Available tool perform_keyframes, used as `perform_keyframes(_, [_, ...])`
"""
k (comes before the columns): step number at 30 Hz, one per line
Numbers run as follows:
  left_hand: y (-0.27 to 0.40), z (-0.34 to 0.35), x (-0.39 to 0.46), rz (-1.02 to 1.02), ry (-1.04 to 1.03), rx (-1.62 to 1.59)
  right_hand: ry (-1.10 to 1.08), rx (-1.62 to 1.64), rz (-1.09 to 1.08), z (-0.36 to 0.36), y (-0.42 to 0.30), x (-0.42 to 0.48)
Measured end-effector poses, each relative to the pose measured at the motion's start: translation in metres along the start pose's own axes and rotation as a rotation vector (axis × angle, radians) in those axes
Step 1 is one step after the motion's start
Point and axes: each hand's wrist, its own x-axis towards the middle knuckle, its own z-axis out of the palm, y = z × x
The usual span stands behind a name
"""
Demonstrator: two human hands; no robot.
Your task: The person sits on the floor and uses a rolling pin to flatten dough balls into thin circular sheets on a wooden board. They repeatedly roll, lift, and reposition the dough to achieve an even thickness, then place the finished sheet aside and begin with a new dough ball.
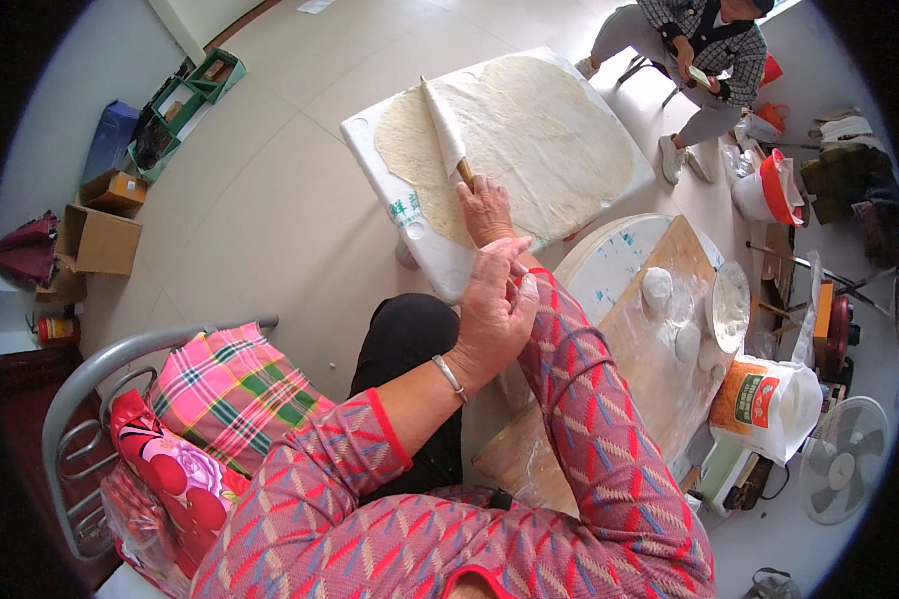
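A thin, broad sheet of dough (562, 142) covers most of a white foam box lid or board (438, 258). Near its left side lies a wooden rolling pin (464, 171), with part of the sheet wrapped around it. My right hand (487, 210) rests palm down at the pin's near end, touching it; how firmly it grips is not clear. My left hand (494, 307), with a silver bangle (449, 378) on the wrist, crosses over the right forearm beside the red cuff of the patterned sleeve (588, 367), thumb and fingers apart.
Right: a round table (595, 258), a wooden board (629, 337) with dough balls (657, 288) under plastic film, a bowl of flour (729, 307), a flour bag (764, 408) and a fan (843, 464). A person (708, 56) sits beyond. Left: a metal chair (64, 449) and cardboard boxes (103, 239).
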Motion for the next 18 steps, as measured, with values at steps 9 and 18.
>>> perform_keyframes(9, [-0.002, -0.001, 0.001, 0.001, 0.017, 0.003, 0.080, 0.169, 0.037, -0.006, -0.014, 0.005])
perform_keyframes(18, [-0.002, -0.005, 0.005, 0.022, 0.063, 0.052, -0.265, 0.453, 0.403, -0.008, -0.026, 0.037])
